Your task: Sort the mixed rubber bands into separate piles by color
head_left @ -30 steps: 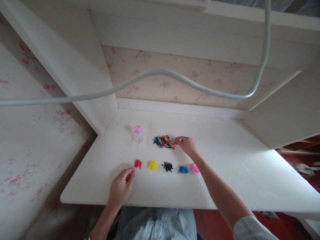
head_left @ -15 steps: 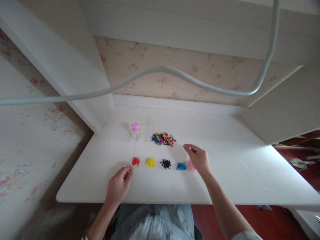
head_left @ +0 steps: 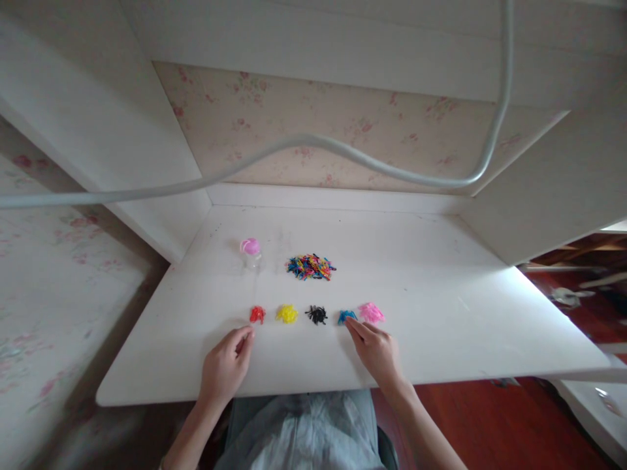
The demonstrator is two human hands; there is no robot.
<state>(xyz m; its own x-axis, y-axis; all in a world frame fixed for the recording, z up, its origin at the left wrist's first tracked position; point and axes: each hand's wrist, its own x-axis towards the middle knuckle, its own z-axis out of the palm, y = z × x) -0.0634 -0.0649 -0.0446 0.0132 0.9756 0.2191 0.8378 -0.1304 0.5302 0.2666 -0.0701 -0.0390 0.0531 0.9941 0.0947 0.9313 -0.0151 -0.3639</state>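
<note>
My right hand (head_left: 373, 349) is closed in a pinch, its fingertips at the near edge of a small pile of blue rubber bands (head_left: 347, 316). The tips merge with the pile, so the band between them is barely visible. Just right of it lies a pink pile (head_left: 371, 312). My left hand (head_left: 226, 363) rests loosely curled on the tabletop, with nothing showing in its fingers, just below a red pile (head_left: 257, 314). Yellow bands (head_left: 287, 314) and black bands (head_left: 317, 314) lie between the hands. Farther back is a larger heap of mixed-colour bands (head_left: 311, 267).
A small clear bottle with a pink lid (head_left: 250, 247) stands at the back left of the white table (head_left: 411, 248). Side panels and a back wall enclose the table. A pale cable (head_left: 304, 140) crosses the upper view.
My right hand has come from beside the mixed heap towards me and left, down to the blue pile, bringing a blue band. The pink pile is now uncovered. My left hand stays put.
</note>
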